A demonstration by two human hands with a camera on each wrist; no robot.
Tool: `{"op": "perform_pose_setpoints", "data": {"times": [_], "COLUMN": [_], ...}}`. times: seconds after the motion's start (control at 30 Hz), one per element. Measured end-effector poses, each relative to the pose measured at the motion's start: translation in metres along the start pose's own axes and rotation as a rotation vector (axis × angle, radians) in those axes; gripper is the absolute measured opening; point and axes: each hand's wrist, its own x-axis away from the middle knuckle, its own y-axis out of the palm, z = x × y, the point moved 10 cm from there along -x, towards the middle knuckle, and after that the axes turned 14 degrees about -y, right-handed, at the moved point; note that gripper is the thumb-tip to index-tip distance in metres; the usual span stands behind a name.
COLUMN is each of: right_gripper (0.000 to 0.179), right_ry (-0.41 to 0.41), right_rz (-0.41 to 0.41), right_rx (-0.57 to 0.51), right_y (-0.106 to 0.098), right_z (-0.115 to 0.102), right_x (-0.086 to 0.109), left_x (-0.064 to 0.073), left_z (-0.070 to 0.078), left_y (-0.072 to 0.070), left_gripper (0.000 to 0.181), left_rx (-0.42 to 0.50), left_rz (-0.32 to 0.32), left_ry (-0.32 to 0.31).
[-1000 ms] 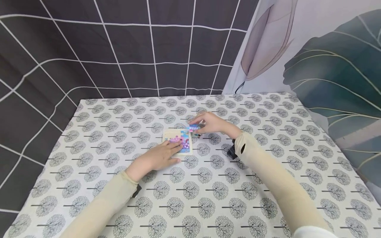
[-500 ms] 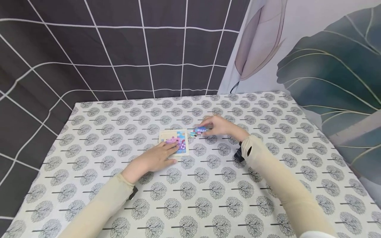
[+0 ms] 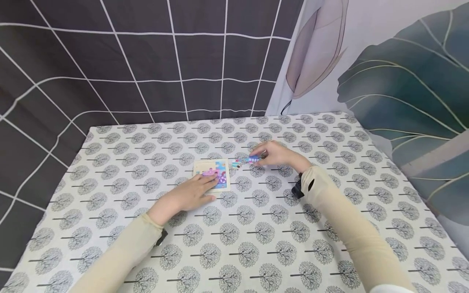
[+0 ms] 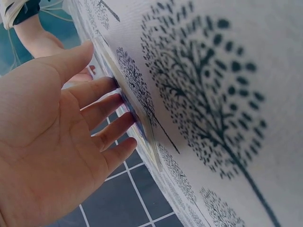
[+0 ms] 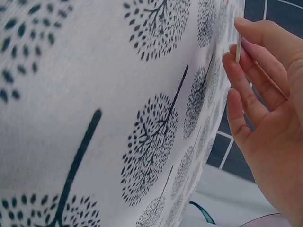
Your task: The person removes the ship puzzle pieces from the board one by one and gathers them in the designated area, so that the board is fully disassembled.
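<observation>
A shallow puzzle tray [image 3: 228,180] lies on the cloth, partly filled with pink, purple and blue jigsaw pieces. My left hand [image 3: 190,193] rests its nearly straight fingers on the puzzle's lower left part, hiding some of it. In the left wrist view, the fingertips of that hand [image 4: 66,118] meet the tray's face beside its pale edge [image 4: 150,144]. To the right of the tray, my right hand [image 3: 275,154] pinches a blue and purple puzzle piece [image 3: 253,159]. Edge-on in the right wrist view, this thin piece [image 5: 238,51] sits between thumb and fingers.
Several loose puzzle pieces [image 3: 236,165] lie between the tray and the right hand. A white cloth with tree prints [image 3: 242,244] covers the table. Behind it hangs a dark gridded curtain [image 3: 146,61], with a leaf-patterned one [image 3: 403,101] at the right.
My right hand has carried the pinched piece rightward, from over the tray's upper right corner to beyond the loose pieces. My left hand stays on the puzzle while the head view shifts slightly.
</observation>
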Motion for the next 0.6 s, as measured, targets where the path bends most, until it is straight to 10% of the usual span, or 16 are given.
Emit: {"op": "perform_pose_setpoints", "data": {"times": [0.6], "right_gripper": [0.037], "right_ry": [-0.008], "right_rz": [-0.035], "right_rx": [0.064], "right_y": [0.0087], "right_z": [0.0063], "right_x": [0.0011], "left_x": [-0.0016], "left_z": [-0.0027], "left_y": [-0.0023], "left_gripper": [0.059], "left_rx": [0.01], "left_rz": [-0.047], "left_ry": [-0.011]}}
